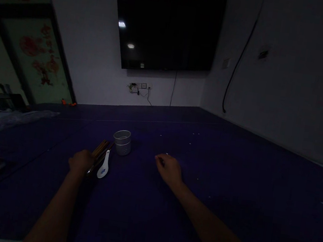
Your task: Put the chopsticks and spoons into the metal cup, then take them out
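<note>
My left hand [81, 160] is closed at the left side of a bundle of brown chopsticks [100, 149], its fingers partly lost in the dark. Beside the bundle lies a white soup spoon [103, 167] with a blue mark in its bowl, handle pointing away from me. Just beyond the spoon, a grey metal cup [122, 143] with small holes low in its side stands upright. Farther right, my right hand [169, 169] rests low over the purple surface, fingers curled together; whatever they may hold is hidden.
Small white bits [190, 143] are scattered on the purple surface [137, 205] around my right hand. Crumpled clear plastic [14, 118] lies at the left. A dark television [170, 34] hangs on the far wall above sockets [144, 86]. A black cable [238, 63] runs down the right wall.
</note>
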`<state>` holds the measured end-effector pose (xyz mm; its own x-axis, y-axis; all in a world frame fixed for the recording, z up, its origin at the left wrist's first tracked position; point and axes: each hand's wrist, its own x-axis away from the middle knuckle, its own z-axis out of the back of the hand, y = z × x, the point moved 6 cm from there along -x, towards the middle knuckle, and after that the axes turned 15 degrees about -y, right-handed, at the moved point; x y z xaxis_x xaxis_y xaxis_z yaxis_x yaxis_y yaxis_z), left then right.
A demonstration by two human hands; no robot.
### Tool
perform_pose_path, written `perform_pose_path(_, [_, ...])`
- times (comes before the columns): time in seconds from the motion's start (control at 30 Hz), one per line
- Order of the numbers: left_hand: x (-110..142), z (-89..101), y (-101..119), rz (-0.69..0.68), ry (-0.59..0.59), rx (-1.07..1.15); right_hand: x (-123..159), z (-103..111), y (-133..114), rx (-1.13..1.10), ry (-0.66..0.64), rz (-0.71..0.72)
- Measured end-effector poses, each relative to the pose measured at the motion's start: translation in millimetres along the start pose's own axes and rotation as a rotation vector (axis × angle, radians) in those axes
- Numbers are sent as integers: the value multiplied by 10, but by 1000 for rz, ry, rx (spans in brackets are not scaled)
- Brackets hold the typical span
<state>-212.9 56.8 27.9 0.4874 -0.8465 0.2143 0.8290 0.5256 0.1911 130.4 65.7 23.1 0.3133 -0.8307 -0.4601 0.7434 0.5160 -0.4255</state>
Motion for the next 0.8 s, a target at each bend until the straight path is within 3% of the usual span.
perform_pose_path(0.57, [27, -14, 42, 8, -40, 13, 0, -4, 2, -4, -13, -9])
perform_pose_path(0.73, [155, 152, 37, -20, 137, 51, -1, -2, 7, -3, 0, -1])
perform_pose_path(0.8, [190, 189, 20, -51, 180, 177, -2, 1, 7, 3, 1, 0])
